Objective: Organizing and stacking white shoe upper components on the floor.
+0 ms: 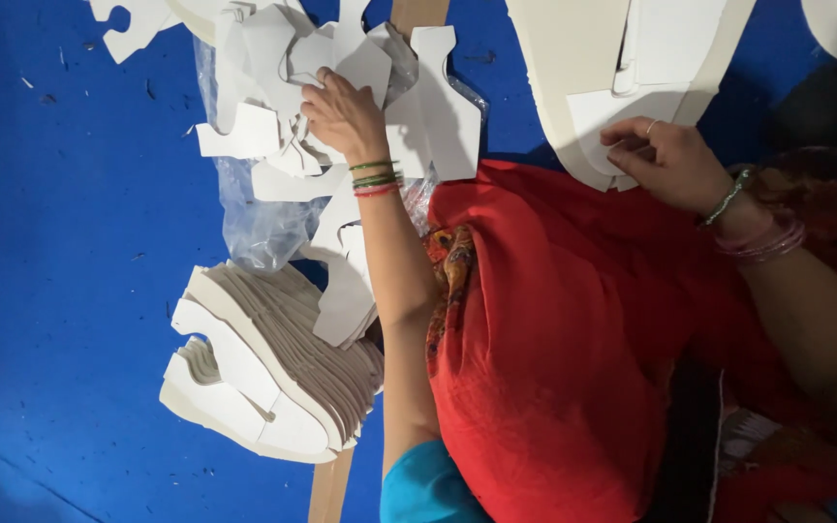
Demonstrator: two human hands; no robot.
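My left hand [343, 114] reaches into a loose pile of white cut-out card pieces [438, 116], and its fingers curl around one of them. Green and red bangles circle that wrist. My right hand [666, 160], with a ring and bangles, pinches the edge of a white cut-out piece [598, 114]. That piece lies on a stack of beige sheets [564, 48] at the top right. A red cloth [554, 339] covers my lap between the two arms.
A fanned stack of identical cut pieces [263, 378] lies at the lower left on the blue floor covering [60, 242]. A clear plastic bag [254, 228] sits under the loose pile. A wooden strip [329, 489] runs beneath the stacks.
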